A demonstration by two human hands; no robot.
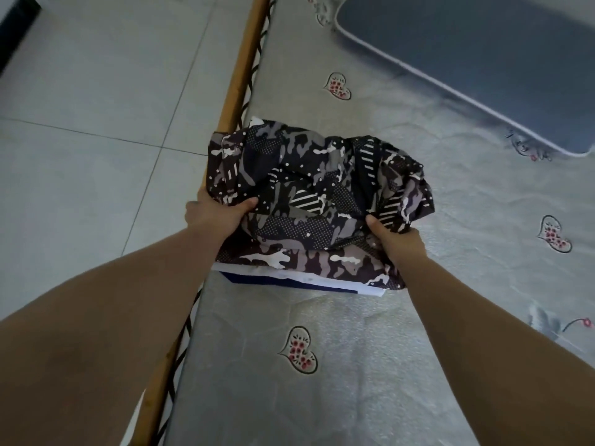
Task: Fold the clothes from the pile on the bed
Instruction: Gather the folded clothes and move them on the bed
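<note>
A grey bedsheet (434, 194) printed with small flowered hearts covered the bed, with a wooden bed rail (240, 78) and pale floor tiles (96, 91) beyond the left hand. Between the hands lay a crumpled camouflage garment (309, 194), resting on a white and navy folded piece (289, 280). The left hand (214, 214) gripped its left edge, thumb on top; the right hand (394, 239) clutched its bunched right side. A grey-blue mat (467, 56) lay well beyond the right hand.
</note>
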